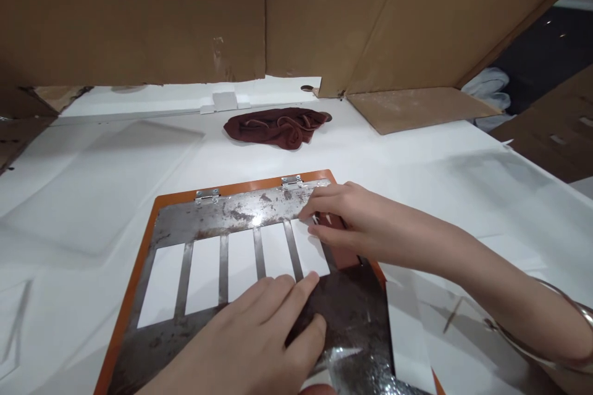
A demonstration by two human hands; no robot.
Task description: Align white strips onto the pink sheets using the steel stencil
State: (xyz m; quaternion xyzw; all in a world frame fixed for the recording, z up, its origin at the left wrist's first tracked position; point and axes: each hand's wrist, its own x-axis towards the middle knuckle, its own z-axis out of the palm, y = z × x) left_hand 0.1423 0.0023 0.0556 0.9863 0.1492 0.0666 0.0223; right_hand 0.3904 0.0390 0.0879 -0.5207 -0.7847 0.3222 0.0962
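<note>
Slotted metal frame (180, 222) is laid on an orange board (259, 185), joined along the frame's far edge by two hinges (207, 195). Five white slips (204, 274) are set in a row across the frame's slots; the rightmost slip (309, 247) is being handled. Reddish-brown backing (345, 253) is exposed in the slot right of it.

Right hand (347, 216) is placed over the frame's far right part, thumb and forefinger tips on the upper end of the rightmost slip. Tips are seen slightly apart; whether the slip is pinched or only pressed can't be told. Left hand (259, 333) is laid over the frame's near part, forefinger tip set at the slip's near edge, thumb spread away; anything held underneath can't be told.

Maroon cloth (278, 126) is left crumpled on the white table (185, 148) beyond the frame. White sheet (410, 333) is placed just right of the frame. Cardboard panel (176, 12) is stood well beyond it.
</note>
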